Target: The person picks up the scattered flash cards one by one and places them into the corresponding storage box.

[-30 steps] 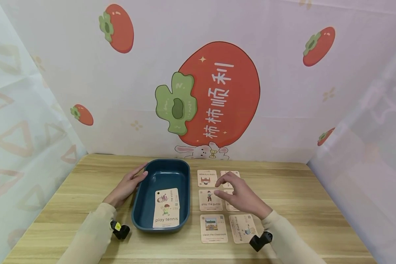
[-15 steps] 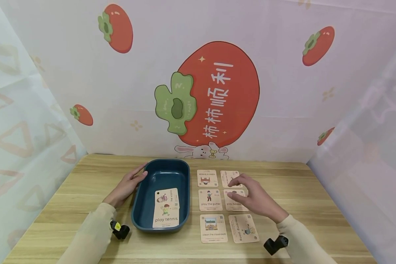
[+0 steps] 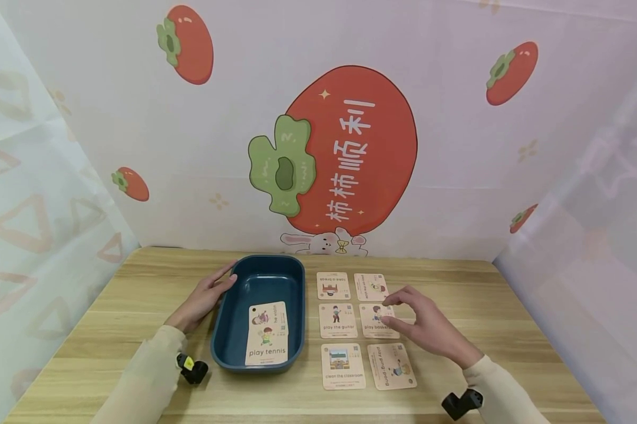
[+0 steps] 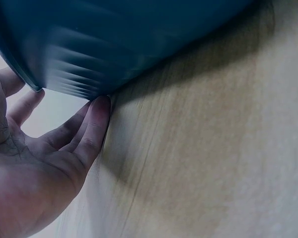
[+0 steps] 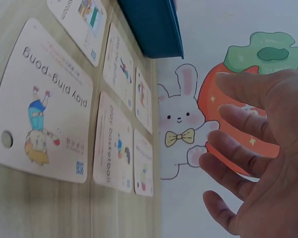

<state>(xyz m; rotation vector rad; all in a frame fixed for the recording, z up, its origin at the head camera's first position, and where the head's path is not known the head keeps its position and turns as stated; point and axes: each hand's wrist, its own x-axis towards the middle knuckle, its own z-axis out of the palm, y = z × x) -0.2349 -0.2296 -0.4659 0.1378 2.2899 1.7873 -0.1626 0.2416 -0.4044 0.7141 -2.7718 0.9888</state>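
Note:
At the far left corner of the dark blue tray (image 3: 226, 347), my left hand (image 3: 204, 297) holds the wall, its thumb at the rim. In the left wrist view, fingertips (image 4: 100, 106) touch the outer wall low down near the table. Inside the tray lie a "play tennis" card (image 3: 267, 347) and a partly covered violin card (image 3: 276, 312). My right hand (image 3: 426, 327) hovers just right of the "play basketball" card (image 3: 376, 327), thumb and forefinger apart, with nothing in it. In the right wrist view its fingers are spread and loosely bent.
Other picture cards lie in two columns right of the tray: "take a break" (image 3: 333, 285), "play the guitar" (image 3: 338, 321), "clean the classroom" (image 3: 343, 366), "play ping-pong" (image 3: 392, 366) and a sideways card (image 3: 370, 287). A patterned cloth backdrop (image 3: 445, 224) rises behind the table (image 3: 472, 294).
My right hand has moved right and toward me, from over the guitar and basketball cards to the right column's edge, uncovering cards there. My left hand and the tray have stayed put.

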